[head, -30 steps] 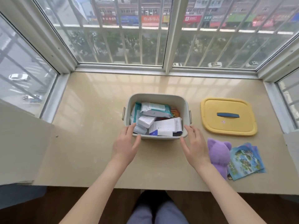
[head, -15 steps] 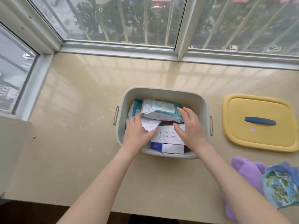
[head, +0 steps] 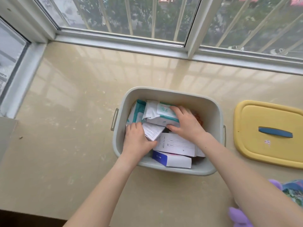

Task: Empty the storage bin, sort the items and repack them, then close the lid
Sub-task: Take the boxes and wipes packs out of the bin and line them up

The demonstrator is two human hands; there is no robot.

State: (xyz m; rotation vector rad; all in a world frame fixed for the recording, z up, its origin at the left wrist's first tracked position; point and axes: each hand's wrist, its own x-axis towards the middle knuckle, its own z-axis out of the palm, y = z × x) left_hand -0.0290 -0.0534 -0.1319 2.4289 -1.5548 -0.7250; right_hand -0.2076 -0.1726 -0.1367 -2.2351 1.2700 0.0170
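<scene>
Reaching into the grey bin (head: 170,90), the right hand (head: 185,123) is clasping a wipes pack (head: 157,115); the left hand (head: 136,140) is curling round a white box (head: 154,131).

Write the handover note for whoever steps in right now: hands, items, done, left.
Left hand: in the bin, on the small box; grip unclear.
Right hand: grips the wipes pack in the bin.
Things: long white box and blue box lie in the bin. The lid lies off, right of the bin. The purple toy and booklet lie out on the sill.
Done: lid off, toy and booklet out.
Left: empty the rest, sort, repack, close the lid.
</scene>
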